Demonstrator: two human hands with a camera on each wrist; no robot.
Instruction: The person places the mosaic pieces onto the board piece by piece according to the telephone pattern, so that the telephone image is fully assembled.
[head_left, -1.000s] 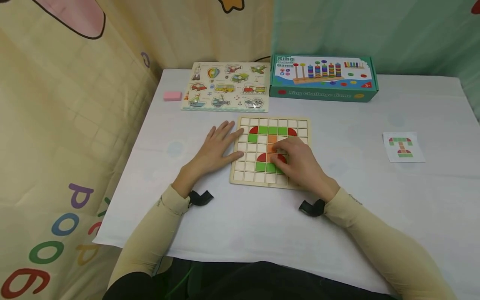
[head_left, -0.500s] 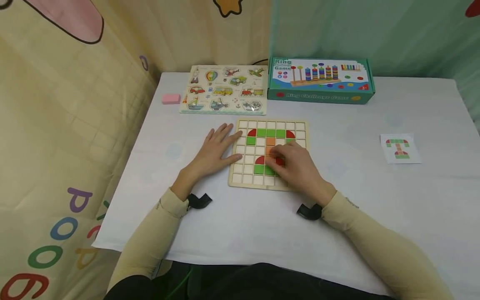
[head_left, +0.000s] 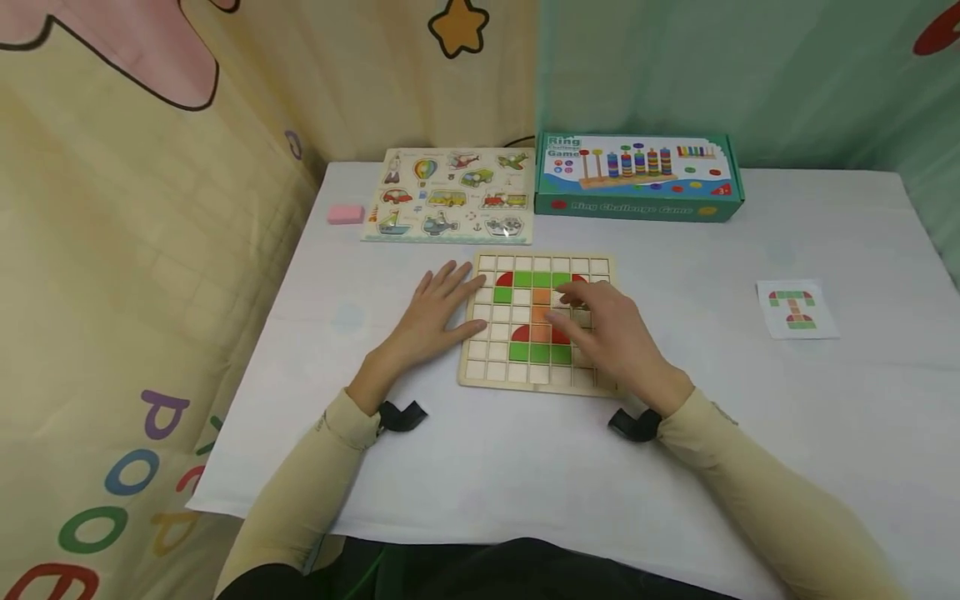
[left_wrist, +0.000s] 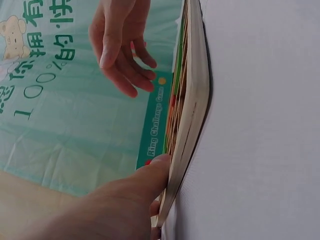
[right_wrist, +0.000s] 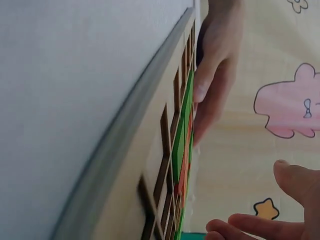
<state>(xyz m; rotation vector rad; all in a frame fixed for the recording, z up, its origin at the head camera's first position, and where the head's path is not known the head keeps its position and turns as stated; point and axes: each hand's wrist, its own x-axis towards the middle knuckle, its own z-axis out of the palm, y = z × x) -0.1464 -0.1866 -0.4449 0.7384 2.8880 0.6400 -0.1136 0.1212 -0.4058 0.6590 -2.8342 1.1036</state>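
Note:
A square wooden grid board lies on the table in front of the person. In its cells, green squares, orange squares and red quarter-rounds form a T-like figure with a wide foot. My left hand rests at the board's left edge, fingers spread and thumb touching the rim. Over the right part of the board hovers my right hand, thumb and fingers apart with nothing between them; it hides some cells there. Both wrist views show this hand raised off the board.
A white card printed with a similar figure lies to the right. Behind the board are a vehicle picture puzzle, a green Ring Challenge Game box and a pink block. Curtains stand behind and at the left.
My right hand has lifted off the board, its thumb and fingers parting, which uncovers more of the lower red and green pieces. The left hand stays put; the head view has tilted up slightly.

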